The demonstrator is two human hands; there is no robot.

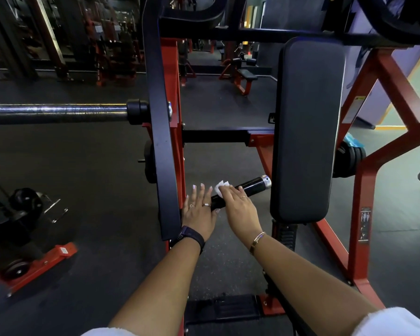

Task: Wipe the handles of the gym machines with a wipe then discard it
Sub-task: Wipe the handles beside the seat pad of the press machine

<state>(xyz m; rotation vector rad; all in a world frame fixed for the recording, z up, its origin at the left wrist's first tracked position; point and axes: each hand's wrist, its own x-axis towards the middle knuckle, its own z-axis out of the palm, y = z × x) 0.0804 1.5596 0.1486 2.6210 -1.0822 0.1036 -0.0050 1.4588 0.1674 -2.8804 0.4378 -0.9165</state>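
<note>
The handle (252,184) is a short black bar with a shiny cap at its end; it runs from down-left, near the hands, up to the right, toward the big black pad (306,129). The right hand (238,204) lies on top of the handle near its middle; its fingers look mostly straight, and they press the white wipe (221,185) onto the bar; the thumb is hidden. A bit of the wipe sticks out past the fingertips. The left hand (199,212) is open and flat, fingers spread; it sits just beside the low end of the handle and holds nothing.

I think the wiping is in the middle; the right hand is the nearer one, and to clean the rest it would slide along the bar, up to the shiny cap.

The machine has a red frame (364,190) and a long silver peg (58,112) on the left; the floor (95,166) is dark rubber; more gym machines stand far back in the dim room.
</note>
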